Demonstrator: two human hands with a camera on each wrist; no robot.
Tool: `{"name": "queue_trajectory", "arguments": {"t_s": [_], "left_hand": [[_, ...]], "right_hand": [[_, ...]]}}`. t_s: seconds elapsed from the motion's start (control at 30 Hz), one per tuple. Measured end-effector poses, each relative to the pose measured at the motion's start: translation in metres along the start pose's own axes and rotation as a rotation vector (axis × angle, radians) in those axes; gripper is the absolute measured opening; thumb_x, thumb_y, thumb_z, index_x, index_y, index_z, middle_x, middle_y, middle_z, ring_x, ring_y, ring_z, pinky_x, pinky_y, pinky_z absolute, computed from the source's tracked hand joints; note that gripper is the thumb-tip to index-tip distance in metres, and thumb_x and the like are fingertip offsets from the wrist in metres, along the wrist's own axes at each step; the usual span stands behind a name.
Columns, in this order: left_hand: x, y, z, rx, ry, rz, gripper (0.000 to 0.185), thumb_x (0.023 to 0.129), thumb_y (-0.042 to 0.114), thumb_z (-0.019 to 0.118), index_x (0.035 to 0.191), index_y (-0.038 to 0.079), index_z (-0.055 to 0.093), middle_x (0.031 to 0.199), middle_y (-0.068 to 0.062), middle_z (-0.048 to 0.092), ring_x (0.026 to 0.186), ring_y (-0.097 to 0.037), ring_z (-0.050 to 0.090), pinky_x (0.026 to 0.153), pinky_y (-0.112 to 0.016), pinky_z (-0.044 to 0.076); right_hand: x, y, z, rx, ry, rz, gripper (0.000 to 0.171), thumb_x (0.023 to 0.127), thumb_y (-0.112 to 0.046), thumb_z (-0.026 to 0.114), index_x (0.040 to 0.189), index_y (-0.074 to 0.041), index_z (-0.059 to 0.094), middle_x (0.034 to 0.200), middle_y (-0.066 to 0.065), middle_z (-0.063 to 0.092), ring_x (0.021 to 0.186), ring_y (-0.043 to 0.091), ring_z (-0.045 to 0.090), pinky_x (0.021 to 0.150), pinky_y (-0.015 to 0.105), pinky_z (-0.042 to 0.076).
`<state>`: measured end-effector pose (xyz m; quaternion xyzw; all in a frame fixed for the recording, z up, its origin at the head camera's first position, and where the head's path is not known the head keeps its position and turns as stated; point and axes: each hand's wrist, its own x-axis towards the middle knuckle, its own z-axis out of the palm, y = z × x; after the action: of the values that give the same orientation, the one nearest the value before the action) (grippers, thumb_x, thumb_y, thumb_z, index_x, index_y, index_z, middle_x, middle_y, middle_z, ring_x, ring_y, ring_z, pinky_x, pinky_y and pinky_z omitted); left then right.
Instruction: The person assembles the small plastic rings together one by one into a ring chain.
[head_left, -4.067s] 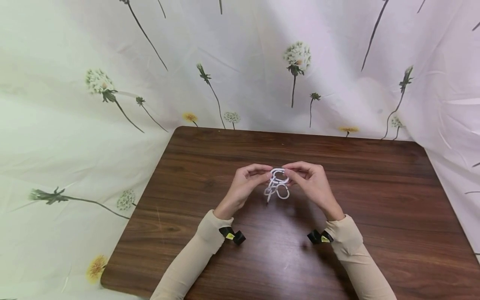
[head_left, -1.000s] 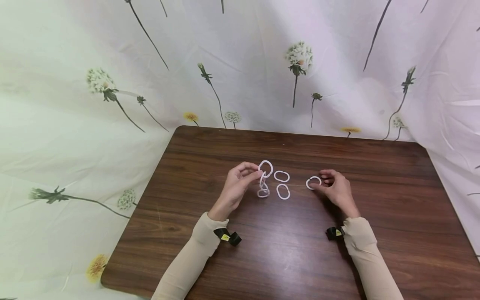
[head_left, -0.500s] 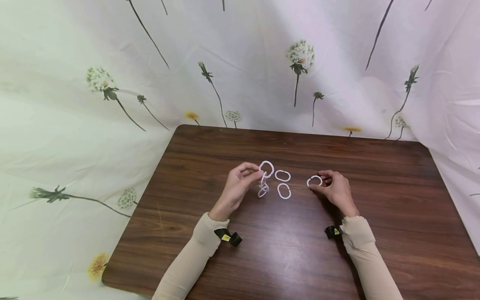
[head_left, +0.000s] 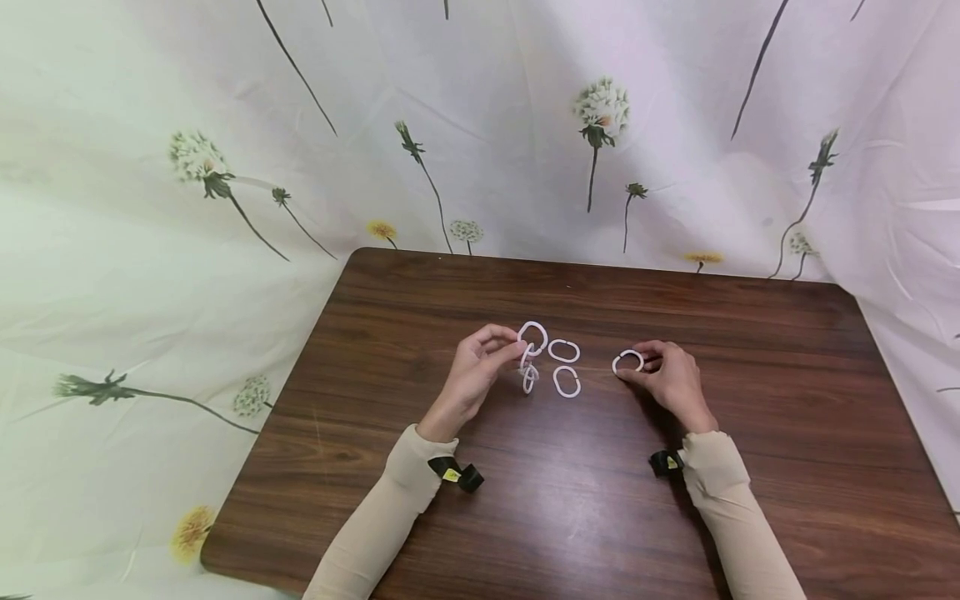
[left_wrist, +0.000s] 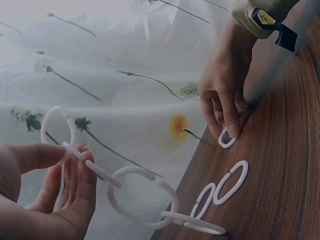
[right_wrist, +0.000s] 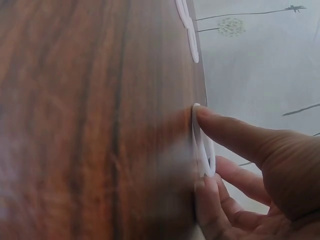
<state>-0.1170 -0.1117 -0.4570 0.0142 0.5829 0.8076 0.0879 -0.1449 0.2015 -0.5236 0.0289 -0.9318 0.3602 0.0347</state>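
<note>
Holding a short chain (head_left: 528,360) of smooth white plastic oval links, the left hand (head_left: 474,375) pinches its top link above the dark wood-grain tabletop (head_left: 570,500). Right hand (head_left: 670,377): grip closed on one loose link (head_left: 627,362) lying flat. Two separate oval links (head_left: 565,367) lie between the hands.

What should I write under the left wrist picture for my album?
Left hand holds up a chain of white rings; right hand pinches one ring on the table.

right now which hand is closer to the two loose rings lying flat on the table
Left. The left hand sits just beside the two loose rings; the right hand is farther off, holding a separate ring.
</note>
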Motion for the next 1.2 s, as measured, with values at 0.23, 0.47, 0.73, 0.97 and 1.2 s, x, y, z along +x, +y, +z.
{"name": "queue_trajectory", "arguments": {"t_s": [0.23, 0.47, 0.73, 0.97, 1.2], "left_hand": [[-0.0005, 0.0001, 0.0001, -0.003, -0.004, -0.002, 0.014, 0.089, -0.001, 0.067, 0.1, 0.004, 0.06, 0.087, 0.001, 0.069, 0.08, -0.012, 0.069, 0.078, -0.025, 0.058], [-0.0023, 0.0001, 0.0001, -0.009, -0.002, 0.007, 0.013, 0.089, 0.0, 0.068, 0.098, 0.006, 0.06, 0.086, 0.001, 0.069, 0.08, -0.012, 0.07, 0.079, -0.026, 0.058], [-0.0015, -0.0002, -0.0018, 0.001, 0.007, 0.012, 0.015, 0.087, 0.001, 0.069, 0.098, 0.007, 0.061, 0.09, -0.002, 0.069, 0.083, -0.016, 0.071, 0.081, -0.028, 0.058], [-0.0021, -0.0003, -0.0026, 0.012, 0.018, 0.002, 0.015, 0.087, 0.002, 0.071, 0.098, 0.008, 0.062, 0.088, 0.002, 0.068, 0.081, -0.011, 0.07, 0.081, -0.027, 0.057], [-0.0029, 0.0002, -0.0034, 0.004, 0.023, 0.001, 0.015, 0.087, 0.004, 0.072, 0.098, 0.007, 0.062, 0.088, 0.001, 0.069, 0.08, -0.01, 0.069, 0.082, -0.029, 0.057]], "right_hand": [[-0.0021, 0.0023, 0.0037, 0.088, -0.009, -0.033, 0.047, 0.074, -0.022, 0.087, 0.115, -0.007, 0.068, 0.096, 0.014, 0.073, 0.082, 0.024, 0.072, 0.063, 0.01, 0.05], [-0.0016, 0.0044, 0.0067, 0.089, 0.003, -0.1, 0.047, 0.076, -0.017, 0.086, 0.118, -0.007, 0.069, 0.088, 0.013, 0.074, 0.079, 0.025, 0.073, 0.065, 0.014, 0.053], [-0.0035, 0.0067, 0.0065, 0.173, -0.012, -0.124, 0.038, 0.084, -0.007, 0.076, 0.121, -0.004, 0.067, 0.09, 0.017, 0.074, 0.075, 0.026, 0.074, 0.054, 0.015, 0.053], [-0.0037, 0.0089, 0.0075, 0.221, -0.02, -0.111, 0.032, 0.09, -0.003, 0.068, 0.122, -0.002, 0.065, 0.091, 0.019, 0.074, 0.074, 0.024, 0.074, 0.056, 0.015, 0.054], [-0.0049, 0.0076, 0.0063, 0.259, -0.032, -0.091, 0.03, 0.092, -0.002, 0.065, 0.122, -0.001, 0.064, 0.092, 0.022, 0.071, 0.075, 0.026, 0.073, 0.057, 0.019, 0.057]]}}
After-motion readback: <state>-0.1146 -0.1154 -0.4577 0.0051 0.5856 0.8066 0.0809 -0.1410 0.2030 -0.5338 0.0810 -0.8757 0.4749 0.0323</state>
